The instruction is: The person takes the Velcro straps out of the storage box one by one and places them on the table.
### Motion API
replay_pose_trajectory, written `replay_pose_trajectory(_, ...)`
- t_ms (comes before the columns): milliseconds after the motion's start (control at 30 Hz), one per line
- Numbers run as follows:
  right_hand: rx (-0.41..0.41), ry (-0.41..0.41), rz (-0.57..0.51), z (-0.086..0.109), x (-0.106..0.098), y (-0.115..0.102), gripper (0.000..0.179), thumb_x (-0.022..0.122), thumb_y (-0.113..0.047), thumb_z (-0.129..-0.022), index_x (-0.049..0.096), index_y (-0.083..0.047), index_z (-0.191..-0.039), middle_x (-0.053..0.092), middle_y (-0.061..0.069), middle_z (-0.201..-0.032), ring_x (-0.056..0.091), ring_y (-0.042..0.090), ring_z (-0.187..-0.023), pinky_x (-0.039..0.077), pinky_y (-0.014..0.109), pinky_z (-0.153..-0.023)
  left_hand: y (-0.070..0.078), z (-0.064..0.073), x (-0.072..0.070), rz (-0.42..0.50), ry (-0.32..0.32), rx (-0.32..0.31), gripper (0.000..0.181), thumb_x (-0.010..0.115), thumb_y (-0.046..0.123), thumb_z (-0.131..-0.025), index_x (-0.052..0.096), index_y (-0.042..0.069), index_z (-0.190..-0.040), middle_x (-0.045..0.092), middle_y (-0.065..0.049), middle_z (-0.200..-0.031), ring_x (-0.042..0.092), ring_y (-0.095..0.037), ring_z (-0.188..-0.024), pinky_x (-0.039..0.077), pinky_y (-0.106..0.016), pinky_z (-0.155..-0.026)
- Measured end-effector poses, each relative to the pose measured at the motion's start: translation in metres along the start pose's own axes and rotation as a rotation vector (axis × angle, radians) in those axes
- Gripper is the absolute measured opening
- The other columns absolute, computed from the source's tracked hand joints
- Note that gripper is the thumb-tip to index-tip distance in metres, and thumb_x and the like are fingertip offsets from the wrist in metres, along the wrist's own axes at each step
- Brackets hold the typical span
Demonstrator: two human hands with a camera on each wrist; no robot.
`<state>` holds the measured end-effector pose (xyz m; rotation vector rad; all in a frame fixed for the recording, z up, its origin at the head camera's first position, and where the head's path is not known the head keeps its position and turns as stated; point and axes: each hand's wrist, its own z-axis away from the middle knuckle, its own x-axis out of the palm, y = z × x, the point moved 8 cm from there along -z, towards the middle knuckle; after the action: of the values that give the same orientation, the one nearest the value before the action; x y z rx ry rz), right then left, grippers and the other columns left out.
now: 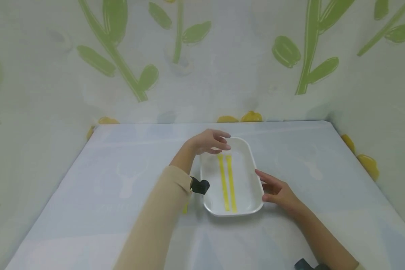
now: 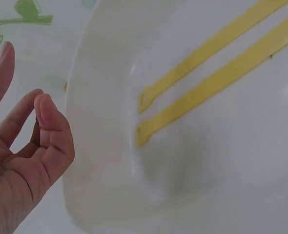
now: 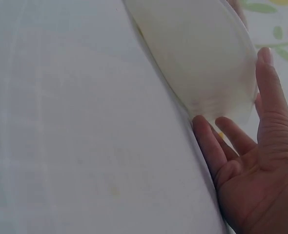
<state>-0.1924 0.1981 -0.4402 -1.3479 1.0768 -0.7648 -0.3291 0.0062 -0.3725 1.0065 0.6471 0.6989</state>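
Note:
A white rounded rectangular tray [image 1: 207, 204] sits on the table, with two yellow strips [image 1: 231, 183] lying side by side lengthwise inside it. My left hand [image 1: 210, 141] hovers at the tray's far left corner, fingers loosely bent and holding nothing. In the left wrist view, that hand [image 2: 36, 151] appears beside the tray's end wall, near the ends of the strips. At the tray's right side is my right hand [image 1: 278, 191], thumb and fingertips right at the rim. The right wrist view shows its extended fingers [image 3: 234, 136] against the tray's outer wall [image 3: 202, 53].
A bit of another yellow strip [image 1: 184, 208] shows left of the tray, mostly hidden by the left sleeve [image 1: 158, 217]. The pale-covered table [image 1: 87, 195] meets walls printed with green leaves at the back and sides. Dark wrist cameras [image 1: 199, 185] are strapped to both wrists.

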Motion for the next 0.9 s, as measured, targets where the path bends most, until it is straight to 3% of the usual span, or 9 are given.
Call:
replay_pose_trajectory(267,-0.008,0.0,0.009,-0.001,-0.002,0.002,0.069,0.071,-0.012,-0.084,0.039,-0.012,-0.145,0.045,-0.028,-0.135,0.059,0.001,-0.108,0.051,0.023,-0.084,-0.028,-0.012,0.013,0.0,0.159,-0.064,0.055,0.076,0.003,-0.077,0.055,0.0,-0.128,0.051,-0.006,-0.097,0.051,-0.015,-0.078,0.048,-0.024,-0.071)
replay_pose_trajectory(367,-0.03,-0.014,0.006,-0.001,-0.002,0.001,0.068,0.07,-0.01,-0.085,0.038,-0.013,-0.145,0.045,-0.027,-0.136,0.059,0.001,-0.109,0.051,0.023,-0.084,-0.038,-0.015,0.018,-0.097,0.205,-0.082,0.054,0.079,0.002,-0.073,0.058,-0.001,-0.123,0.05,-0.004,-0.089,0.049,-0.014,-0.068,0.046,-0.021,-0.062)
replay_pose_trajectory(500,-0.058,-0.031,-0.016,0.0,-0.003,-0.001,0.068,0.069,-0.006,-0.085,0.038,-0.011,-0.145,0.046,-0.025,-0.137,0.059,0.002,-0.109,0.052,0.023,-0.083,-0.043,-0.018,0.021,-0.328,0.265,-0.052,0.053,0.083,0.004,-0.068,0.063,-0.001,-0.116,0.052,-0.003,-0.082,0.046,-0.011,-0.062,0.039,-0.017,-0.055)
replay_pose_trajectory(633,-0.062,-0.043,-0.03,0.0,-0.004,-0.001,0.068,0.068,-0.005,-0.085,0.037,-0.011,-0.145,0.046,-0.024,-0.137,0.058,0.002,-0.11,0.052,0.023,-0.082,-0.041,-0.017,0.022,-0.466,0.309,-0.025,0.054,0.085,0.005,-0.064,0.065,0.0,-0.114,0.061,-0.008,-0.091,0.05,-0.013,-0.073,0.042,-0.017,-0.062)
replay_pose_trajectory(900,-0.084,-0.055,-0.051,-0.001,-0.004,-0.003,0.068,0.067,-0.002,-0.085,0.037,-0.009,-0.145,0.046,-0.021,-0.139,0.059,0.003,-0.111,0.052,0.023,-0.083,-0.04,-0.018,0.027,-0.519,0.347,-0.022,0.056,0.086,0.008,-0.064,0.063,0.003,-0.114,0.062,-0.012,-0.108,0.056,-0.022,-0.096,0.046,-0.025,-0.083)
